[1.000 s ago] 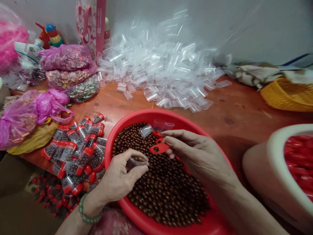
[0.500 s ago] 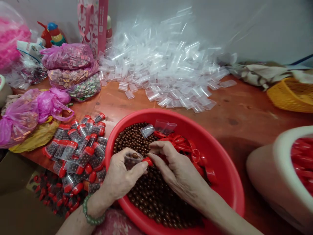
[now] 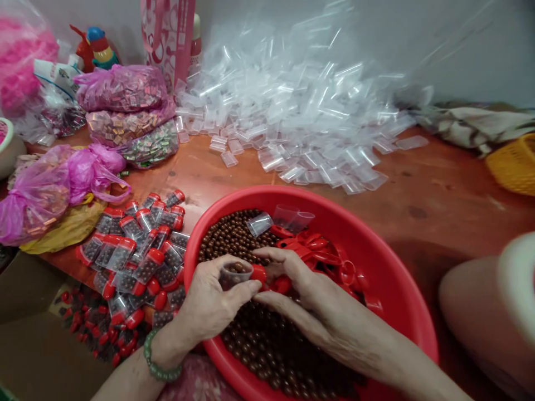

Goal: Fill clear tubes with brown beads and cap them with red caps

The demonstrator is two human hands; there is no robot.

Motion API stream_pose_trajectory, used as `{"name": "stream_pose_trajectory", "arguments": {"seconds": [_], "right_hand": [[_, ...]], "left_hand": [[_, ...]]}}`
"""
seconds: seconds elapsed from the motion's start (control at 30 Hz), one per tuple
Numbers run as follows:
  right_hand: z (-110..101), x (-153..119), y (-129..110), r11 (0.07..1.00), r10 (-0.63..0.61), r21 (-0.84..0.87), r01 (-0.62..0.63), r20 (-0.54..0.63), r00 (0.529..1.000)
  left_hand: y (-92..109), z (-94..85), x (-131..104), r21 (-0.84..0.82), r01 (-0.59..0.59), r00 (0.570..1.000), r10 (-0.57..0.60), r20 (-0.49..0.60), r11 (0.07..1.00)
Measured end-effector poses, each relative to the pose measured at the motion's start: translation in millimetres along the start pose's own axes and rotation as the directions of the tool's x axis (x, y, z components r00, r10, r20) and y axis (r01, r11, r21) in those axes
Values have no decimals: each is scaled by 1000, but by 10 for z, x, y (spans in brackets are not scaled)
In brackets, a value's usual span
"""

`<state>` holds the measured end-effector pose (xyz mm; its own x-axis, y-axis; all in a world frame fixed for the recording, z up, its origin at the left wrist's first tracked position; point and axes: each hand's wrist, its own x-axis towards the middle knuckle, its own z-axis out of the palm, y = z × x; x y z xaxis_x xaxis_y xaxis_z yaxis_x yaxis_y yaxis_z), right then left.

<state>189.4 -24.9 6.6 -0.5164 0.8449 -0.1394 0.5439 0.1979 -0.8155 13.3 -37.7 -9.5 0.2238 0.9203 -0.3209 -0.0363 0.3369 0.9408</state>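
Clear cup (image 3: pixel 234 276), long axis roughly upright, mouth upward

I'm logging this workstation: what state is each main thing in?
Held container: uncapped, brown balls inside
Left hand: gripping held container
Right hand: thumb and forefinger apart, grip unclear
Red basin: upright, holding loose brown balls and red pieces
Left pile containers: capped, mostly filled
Back containers: heaped, uncapped
Green bracelet: on left wrist

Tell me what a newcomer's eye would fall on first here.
Probably the big red basin of brown beads at lower centre, where the left hand grips a clear cup. Behind the basin, by the wall, gleams a heap of clear plastic pieces. Left of the basin lies a pile of red-capped containers.
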Motion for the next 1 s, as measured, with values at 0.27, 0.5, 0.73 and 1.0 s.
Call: {"name": "stream_pose_trajectory", "arguments": {"seconds": [0.27, 0.5, 0.73, 1.0], "right_hand": [[102, 128, 15, 830, 219, 536, -154, -59, 974], [282, -4, 12, 981, -43, 142, 133, -507, 861], [240, 16, 42, 982, -169, 0, 187, -429, 888], [-66, 63, -51, 921, -373, -237, 310, -299, 879]], "left_hand": [[-3, -38, 23, -29, -82, 995, 83, 48, 996], [-14, -43, 10, -21, -121, 991, 122, 52, 992], [-22, -39, 12, 35, -156, 985, 153, 74, 987], [-43, 2, -4, 2, -36, 991, 35, 131, 999]]}}
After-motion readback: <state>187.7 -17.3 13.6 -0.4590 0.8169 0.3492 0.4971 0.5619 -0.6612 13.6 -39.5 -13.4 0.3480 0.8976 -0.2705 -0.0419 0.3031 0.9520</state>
